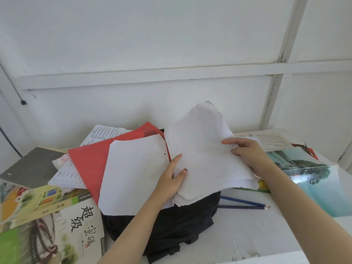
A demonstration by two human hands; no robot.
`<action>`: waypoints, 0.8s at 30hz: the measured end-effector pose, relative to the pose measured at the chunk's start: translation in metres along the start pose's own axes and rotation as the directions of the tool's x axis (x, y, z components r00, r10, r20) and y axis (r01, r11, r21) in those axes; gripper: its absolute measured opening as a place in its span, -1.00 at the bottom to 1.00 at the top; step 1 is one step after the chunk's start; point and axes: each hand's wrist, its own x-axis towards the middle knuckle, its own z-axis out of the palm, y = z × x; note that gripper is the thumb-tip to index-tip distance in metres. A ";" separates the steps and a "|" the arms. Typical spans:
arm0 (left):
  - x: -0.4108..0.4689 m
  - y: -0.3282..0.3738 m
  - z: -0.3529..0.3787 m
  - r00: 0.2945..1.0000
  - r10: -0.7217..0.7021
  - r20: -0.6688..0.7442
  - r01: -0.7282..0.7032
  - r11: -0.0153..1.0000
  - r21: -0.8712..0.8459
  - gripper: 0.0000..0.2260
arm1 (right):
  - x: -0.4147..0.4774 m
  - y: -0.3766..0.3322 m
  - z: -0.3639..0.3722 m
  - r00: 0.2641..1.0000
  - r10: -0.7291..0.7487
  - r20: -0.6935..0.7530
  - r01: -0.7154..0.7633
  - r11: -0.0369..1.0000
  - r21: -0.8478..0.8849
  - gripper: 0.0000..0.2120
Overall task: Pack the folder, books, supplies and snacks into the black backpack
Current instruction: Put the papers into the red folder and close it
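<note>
The black backpack [171, 229] lies on the white table, mostly under papers. A red folder [89, 164] rests tilted across it, with a white sheet [131, 174] on top. Both hands hold a stack of loose white papers [202, 153] above the bag. My left hand [171, 178] pinches the stack's left edge, thumb on top. My right hand [247, 153] grips the right side, fingers curled over the sheets. Two pencils [243, 203] lie to the right of the backpack. Books [53, 225] are piled at the left.
A grey book [30, 166] sits at the far left, printed sheets [102, 134] stick out behind the folder. A glossy landscape book [312, 178] and an open text page [272, 140] lie at the right. A white wall closes the back.
</note>
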 end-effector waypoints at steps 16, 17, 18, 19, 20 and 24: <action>-0.015 0.042 -0.089 0.990 0.037 -0.133 -0.087 0.917 -0.390 -0.67 | -0.011 -0.048 0.062 0.968 -0.165 0.187 0.130 0.974 0.186 -0.60; -0.017 0.041 -0.095 0.989 0.028 -0.144 -0.084 0.913 -0.400 -0.67 | -0.012 -0.052 0.068 0.968 -0.168 0.184 0.137 0.976 0.168 -0.61; -0.019 0.040 -0.101 0.989 0.020 -0.149 -0.080 0.908 -0.411 -0.67 | -0.013 -0.056 0.075 0.968 -0.176 0.179 0.152 0.979 0.139 -0.61; -0.021 0.039 -0.107 0.988 0.014 -0.154 -0.078 0.906 -0.417 -0.68 | -0.013 -0.062 0.082 0.967 -0.189 0.174 0.173 0.980 0.102 -0.61; -0.022 0.038 -0.112 0.987 0.007 -0.161 -0.076 0.903 -0.423 -0.68 | -0.014 -0.069 0.088 0.963 -0.207 0.171 0.199 0.978 0.064 -0.60; -0.026 0.036 -0.128 0.983 -0.009 -0.183 -0.076 0.890 -0.450 -0.70 | -0.019 -0.104 0.109 0.929 -0.316 0.194 0.328 0.944 -0.030 -0.58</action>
